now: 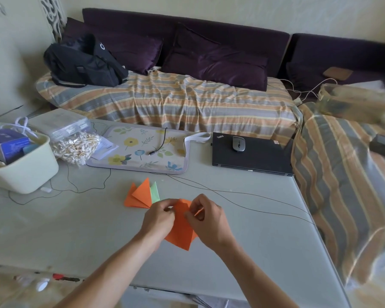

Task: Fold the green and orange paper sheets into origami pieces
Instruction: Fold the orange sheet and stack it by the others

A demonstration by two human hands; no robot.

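An orange paper piece (181, 230), partly folded, is held just above the grey table (76, 230) between both hands. My left hand (159, 218) pinches its upper left edge. My right hand (208, 221) pinches its upper right edge with curled fingers. Behind the hands lie folded orange pieces (139, 195) fanned out as pointed triangles, with a light green folded piece (155, 192) tucked against their right side. The top part of the held paper is hidden by my fingers.
A cream plastic bin (22, 172) and a bag of small sticks (76, 147) stand at the left. A floral mat (140, 152) with a cable, a black laptop (251, 158) with a mouse (238, 143) and thin wires (242, 196) lie behind. A striped sofa wraps the back and right.
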